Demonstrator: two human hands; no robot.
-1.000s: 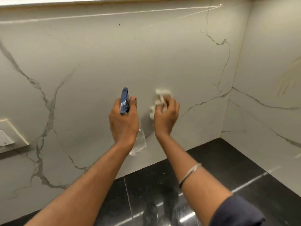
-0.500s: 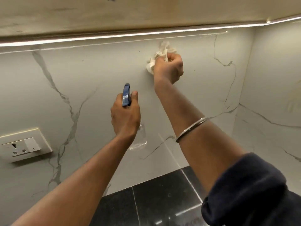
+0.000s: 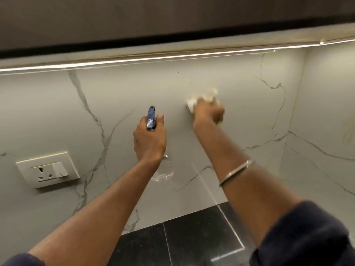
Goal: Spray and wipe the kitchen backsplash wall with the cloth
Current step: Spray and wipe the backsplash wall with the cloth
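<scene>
- Head view: your right hand (image 3: 208, 115) is closed around a bunched white cloth (image 3: 201, 98), pressed to the backsplash wall (image 3: 240, 116) just above your knuckles; both are blurred.
- The cloth looks soft and light; keep it wadded in your palm.
- Your left hand (image 3: 149, 141), just beside and lower, grips a spray bottle (image 3: 151, 117) by its neck; its clear body looks light and smooth.

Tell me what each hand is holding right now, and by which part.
The left hand grips the spray bottle around its neck, below the blue head. The right hand clutches the bunched white cloth against the backsplash.
</scene>
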